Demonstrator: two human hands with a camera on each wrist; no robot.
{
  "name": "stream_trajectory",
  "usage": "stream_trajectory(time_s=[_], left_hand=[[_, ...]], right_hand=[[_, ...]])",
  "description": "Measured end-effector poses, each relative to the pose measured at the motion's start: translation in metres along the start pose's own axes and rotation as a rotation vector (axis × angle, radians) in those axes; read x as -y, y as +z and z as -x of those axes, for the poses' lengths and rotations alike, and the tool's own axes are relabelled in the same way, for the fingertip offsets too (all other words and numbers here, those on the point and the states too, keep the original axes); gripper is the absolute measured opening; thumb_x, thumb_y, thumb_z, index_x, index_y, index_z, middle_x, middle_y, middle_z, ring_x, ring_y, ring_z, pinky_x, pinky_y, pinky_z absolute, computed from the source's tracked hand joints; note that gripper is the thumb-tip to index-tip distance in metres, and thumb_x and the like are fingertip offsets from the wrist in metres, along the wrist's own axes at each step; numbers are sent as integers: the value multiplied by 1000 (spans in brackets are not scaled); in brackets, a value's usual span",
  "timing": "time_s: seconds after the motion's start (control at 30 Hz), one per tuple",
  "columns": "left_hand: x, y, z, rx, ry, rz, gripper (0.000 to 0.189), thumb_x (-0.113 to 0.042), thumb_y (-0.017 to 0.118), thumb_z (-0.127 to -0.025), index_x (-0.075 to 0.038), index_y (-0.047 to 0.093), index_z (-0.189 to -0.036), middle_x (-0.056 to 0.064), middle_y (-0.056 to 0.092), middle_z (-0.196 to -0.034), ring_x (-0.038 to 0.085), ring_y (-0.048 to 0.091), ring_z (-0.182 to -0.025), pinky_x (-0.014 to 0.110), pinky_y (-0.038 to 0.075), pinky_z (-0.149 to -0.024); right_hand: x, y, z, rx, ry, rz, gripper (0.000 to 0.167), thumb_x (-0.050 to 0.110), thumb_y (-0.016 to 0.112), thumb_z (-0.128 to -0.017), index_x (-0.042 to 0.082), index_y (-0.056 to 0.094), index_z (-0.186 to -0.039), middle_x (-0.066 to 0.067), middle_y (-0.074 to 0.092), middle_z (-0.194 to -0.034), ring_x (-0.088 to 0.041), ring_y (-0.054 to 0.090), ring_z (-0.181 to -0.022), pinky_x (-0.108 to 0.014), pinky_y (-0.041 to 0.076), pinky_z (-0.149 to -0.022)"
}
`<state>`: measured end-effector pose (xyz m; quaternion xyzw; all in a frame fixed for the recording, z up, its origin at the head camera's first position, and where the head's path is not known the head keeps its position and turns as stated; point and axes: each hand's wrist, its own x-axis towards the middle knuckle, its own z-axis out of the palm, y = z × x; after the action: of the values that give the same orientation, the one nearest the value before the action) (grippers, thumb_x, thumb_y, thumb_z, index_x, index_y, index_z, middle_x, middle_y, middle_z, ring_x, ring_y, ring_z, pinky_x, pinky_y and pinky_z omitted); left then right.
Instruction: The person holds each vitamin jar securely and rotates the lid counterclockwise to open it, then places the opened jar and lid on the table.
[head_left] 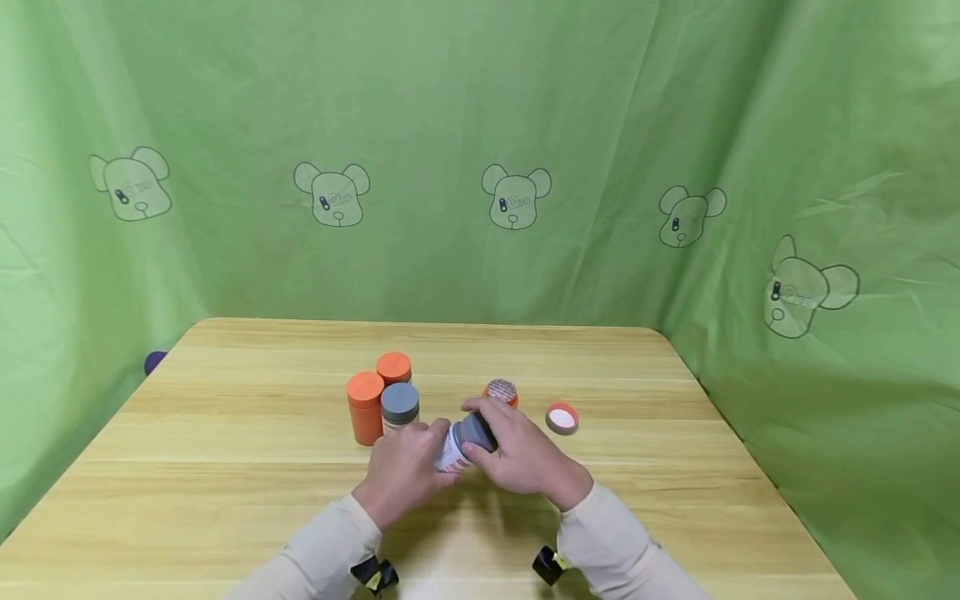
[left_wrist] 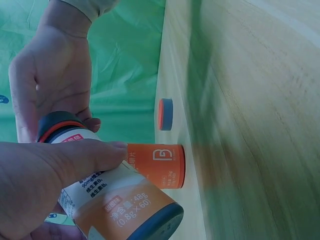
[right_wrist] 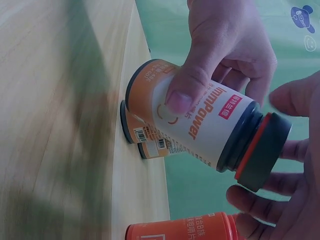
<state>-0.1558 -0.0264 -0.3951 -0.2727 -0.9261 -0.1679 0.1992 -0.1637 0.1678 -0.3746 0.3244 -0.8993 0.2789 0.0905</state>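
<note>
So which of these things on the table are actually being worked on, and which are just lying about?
In hand:
- white and orange bottle, gripped by the left hand
- its grey cap, with the right hand fingers curled round it

Lying about:
- three bottles standing together at the left
- orange bottle behind the hands
- loose cap on the table

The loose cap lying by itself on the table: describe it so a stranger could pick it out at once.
Start at the wooden table and find both hands near its middle. Just right of the right hand, beyond its knuckles, lies the loose cap, apart from everything else. Unlike the capped bottles clustered to the left, it is a flat grey ring turned open side up, with an orange-red rim and white inside.
</note>
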Motion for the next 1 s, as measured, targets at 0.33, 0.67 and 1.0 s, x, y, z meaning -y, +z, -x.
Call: stream_trajectory(time_s=[0.33, 0.67, 1.0], left_hand=[[-1, 1, 0, -4, 4, -9, 54, -39, 88, -63, -8, 64, -99, 3, 60, -68, 15, 55, -54, 29, 42, -41], [-1, 0, -1, 13, 4, 12, 56, -37, 89, -63, -6, 65, -103, 5, 63, -72, 14, 56, -56, 27, 44, -43], [-2, 0, -1, 18, 4, -1, 56, -38, 89, -63, -6, 65, -103, 5, 62, -70, 15, 56, -57, 30, 44, -43]], right_hand=[[2, 1, -2, 12, 86, 4, 41, 32, 59, -94, 10, 52, -128, -5, 60, -109, -14, 54, -81, -30, 47, -67], [1, 0, 0, 1, 19, -20, 43, 25, 63, -90, 8, 51, -128, -5, 58, -116, -14, 55, -86, -31, 48, -72], [-1, 2, 0, 16, 73, -13, 42, 32, 61, -94, 10, 52, -128, -4, 60, -114, -15, 56, -87, -33, 48, -75]])
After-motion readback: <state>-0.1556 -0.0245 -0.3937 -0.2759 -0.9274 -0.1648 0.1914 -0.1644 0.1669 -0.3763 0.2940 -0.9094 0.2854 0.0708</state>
